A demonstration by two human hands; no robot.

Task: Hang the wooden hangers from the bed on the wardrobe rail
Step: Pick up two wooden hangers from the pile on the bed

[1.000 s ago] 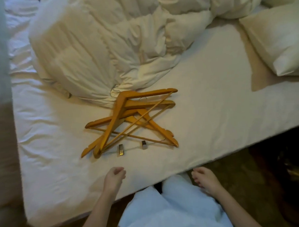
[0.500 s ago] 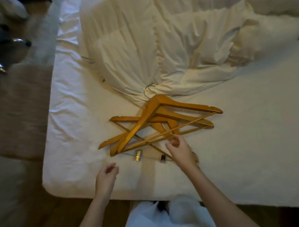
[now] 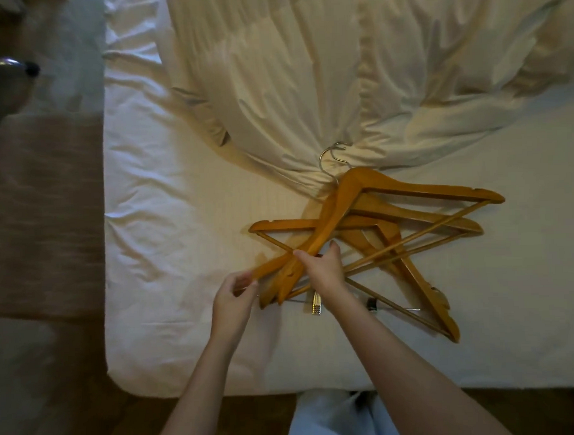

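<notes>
Right hand [image 3: 324, 270] grip closed on wooden hangers [image 3: 354, 198], left hand [image 3: 233, 293] pinching

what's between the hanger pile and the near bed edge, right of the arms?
Head view: only bare white sheet lies between the wooden hangers and the bed's near edge there. Nothing else rests on that stretch.

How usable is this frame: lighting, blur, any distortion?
Head view: dim, warm light with a yellow cast on the duvet; the hangers and both hands are sharp enough; the left edge by the floor is soft and smeared; wide-angle bending shows along the bed edge.
</notes>
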